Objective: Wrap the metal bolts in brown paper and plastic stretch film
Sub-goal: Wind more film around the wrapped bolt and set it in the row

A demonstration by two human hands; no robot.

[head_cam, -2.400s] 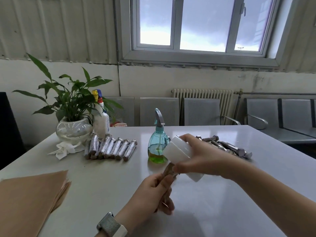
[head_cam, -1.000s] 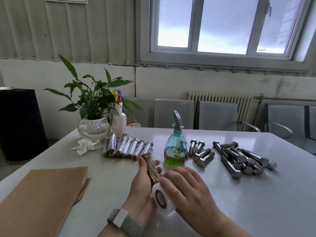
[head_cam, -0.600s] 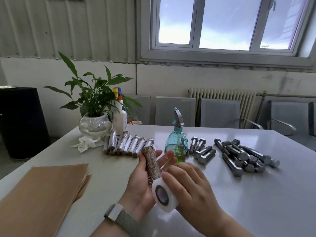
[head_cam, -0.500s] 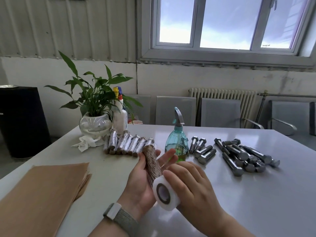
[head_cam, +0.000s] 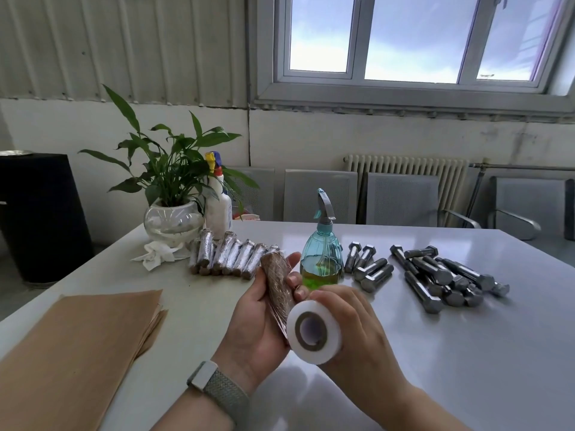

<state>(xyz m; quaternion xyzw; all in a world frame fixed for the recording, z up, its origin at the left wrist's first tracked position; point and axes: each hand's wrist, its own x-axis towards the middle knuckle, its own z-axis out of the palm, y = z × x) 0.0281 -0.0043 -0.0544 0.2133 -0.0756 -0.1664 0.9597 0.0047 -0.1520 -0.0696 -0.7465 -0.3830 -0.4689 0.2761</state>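
Left hand (head_cam: pixel 253 318) cradled a paper-wrapped bolt (head_cam: pixel 278 287), palm up, thumb and fingers curled round it, held above the white counter (head_cam: pixel 451 353) near its front middle. The bolt was tilted, top end pointing away toward the spray bottle, with shiny film over the brown paper. Right hand (head_cam: pixel 357 325) had its grip closed round a white roll of stretch film (head_cam: pixel 312 331), fingers over the top, the roll's hollow core facing the viewer and its edge touching the bolt's lower end. A watch with grey woven band (head_cam: pixel 217 385) sat on the left wrist. Just behind the hands stood a teal spray bottle (head_cam: pixel 322 259), partly filled with green-yellow liquid, partly blocked by the fingertips of both hands. Left of it lay a row of finished wrapped bolts (head_cam: pixel 228 258), side by side, touching. Right of it, a few bare bolts (head_cam: pixel 368 267) sat close together, then a bigger loose heap of bare bolts (head_cam: pixel 445 279) further right, overlapping each other. A stack of brown paper sheets (head_cam: pixel 71 349) lay at the front left of the counter. At the back left was a round glass bowl (head_cam: pixel 172 222) holding a leafy green plant (head_cam: pixel 168 163), water visible inside. A white squeeze bottle (head_cam: pixel 219 206) with coloured cap stood just beside the bowl, and a crumpled white tissue (head_cam: pixel 155 255) lay in front of it. Grey chairs (head_cam: pixel 320 194) and a radiator (head_cam: pixel 407 164) stood behind the counter, and a black cabinet (head_cam: pixel 40 213) at far left.
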